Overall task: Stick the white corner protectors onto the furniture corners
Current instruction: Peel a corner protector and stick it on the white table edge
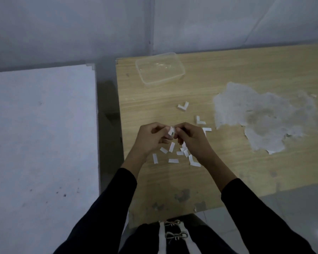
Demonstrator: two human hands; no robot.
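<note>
L hand (151, 136) + R hand (191, 138) both pinch one white corner protector (171, 131) over wood-grain table (228, 74): white strips (173, 160) just under grip, spare protectors (183, 107) beyond-right, clear tub (160, 69) farther out, bare grey patch (264, 114) to R, white slab (40, 134) well left, grey wall (81, 24) behind.

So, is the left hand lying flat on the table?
No, the left hand is raised and pinches a white piece together with the right hand.
</note>
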